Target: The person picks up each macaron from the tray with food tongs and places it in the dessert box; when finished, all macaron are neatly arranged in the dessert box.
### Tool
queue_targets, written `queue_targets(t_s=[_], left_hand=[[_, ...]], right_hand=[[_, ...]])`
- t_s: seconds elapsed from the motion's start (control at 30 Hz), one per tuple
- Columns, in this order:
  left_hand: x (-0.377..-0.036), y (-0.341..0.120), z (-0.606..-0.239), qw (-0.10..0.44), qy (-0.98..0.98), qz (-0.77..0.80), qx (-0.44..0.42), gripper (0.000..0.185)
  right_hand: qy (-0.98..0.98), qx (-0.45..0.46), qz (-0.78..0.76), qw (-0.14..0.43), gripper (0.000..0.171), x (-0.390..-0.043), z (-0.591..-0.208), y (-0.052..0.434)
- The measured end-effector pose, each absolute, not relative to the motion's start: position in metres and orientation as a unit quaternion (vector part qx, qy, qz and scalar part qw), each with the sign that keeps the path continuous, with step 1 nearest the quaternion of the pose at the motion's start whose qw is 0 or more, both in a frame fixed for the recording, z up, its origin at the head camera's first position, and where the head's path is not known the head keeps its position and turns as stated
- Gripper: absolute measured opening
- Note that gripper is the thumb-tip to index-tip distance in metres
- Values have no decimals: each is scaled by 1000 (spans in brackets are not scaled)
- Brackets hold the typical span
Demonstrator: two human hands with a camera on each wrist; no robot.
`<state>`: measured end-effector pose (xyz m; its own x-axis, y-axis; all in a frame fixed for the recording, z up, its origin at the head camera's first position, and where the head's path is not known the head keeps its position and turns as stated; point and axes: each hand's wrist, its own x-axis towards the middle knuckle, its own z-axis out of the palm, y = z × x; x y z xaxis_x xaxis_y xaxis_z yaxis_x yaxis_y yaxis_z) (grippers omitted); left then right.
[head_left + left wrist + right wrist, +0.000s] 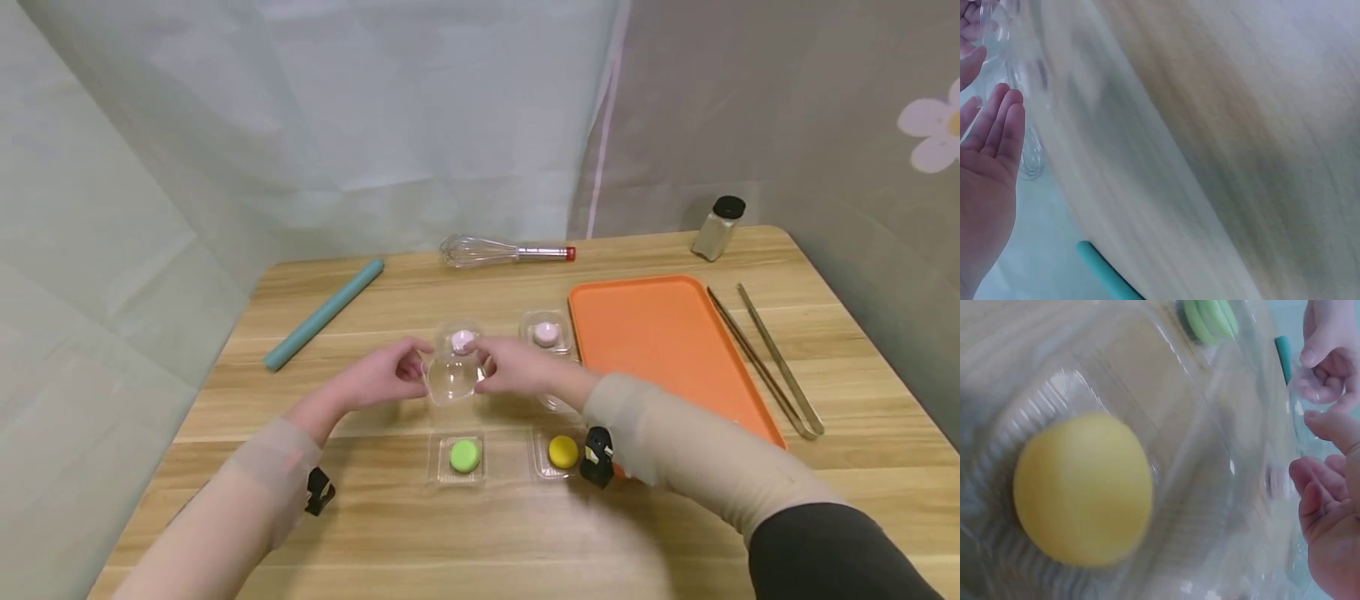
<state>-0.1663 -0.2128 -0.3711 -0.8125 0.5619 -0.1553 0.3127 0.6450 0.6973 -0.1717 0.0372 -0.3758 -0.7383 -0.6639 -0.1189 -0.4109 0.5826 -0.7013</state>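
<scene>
Both hands meet over a clear plastic box [454,382] in the middle of the table, its lid raised toward me. The left hand [386,373] pinches the lid's left edge, the right hand [513,365] its right edge. Behind the lid a pale pink macaron [462,340] sits in the box's base. Nearer to me, a green macaron [465,456] and a yellow macaron [563,452] lie in open clear boxes. The right wrist view shows the yellow macaron [1084,490] close up in its ribbed tray. Another pink macaron [546,334] stands in a box farther right.
An orange tray [660,333] lies right of the boxes, partly under the right forearm. Metal tongs [780,358] lie beyond it, with a black-capped jar [718,227] behind. A whisk [510,252] lies along the back edge, a teal rolling pin [324,315] at the left.
</scene>
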Motion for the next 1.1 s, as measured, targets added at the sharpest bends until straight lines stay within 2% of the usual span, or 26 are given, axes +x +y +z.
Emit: queue_targets(t_s=[0.17, 0.3, 0.57, 0.83, 1.1], left_hand=[[-164, -203, -364, 179, 886, 356, 237, 73], [-163, -194, -365, 156, 895, 341, 244, 87], [-160, -186, -367, 110, 907, 316, 256, 97], [-158, -186, -368, 77, 912, 304, 263, 91], [-155, -190, -362, 51, 914, 288, 281, 90]], right_hand=[[869, -308, -345, 176, 65, -175, -371, 46], [868, -299, -355, 176, 68, -175, -369, 49], [866, -296, -367, 166, 67, -175, -367, 53], [835, -288, -431, 182, 73, -176, -370, 59], [785, -261, -510, 236, 68, -177, -373, 67]])
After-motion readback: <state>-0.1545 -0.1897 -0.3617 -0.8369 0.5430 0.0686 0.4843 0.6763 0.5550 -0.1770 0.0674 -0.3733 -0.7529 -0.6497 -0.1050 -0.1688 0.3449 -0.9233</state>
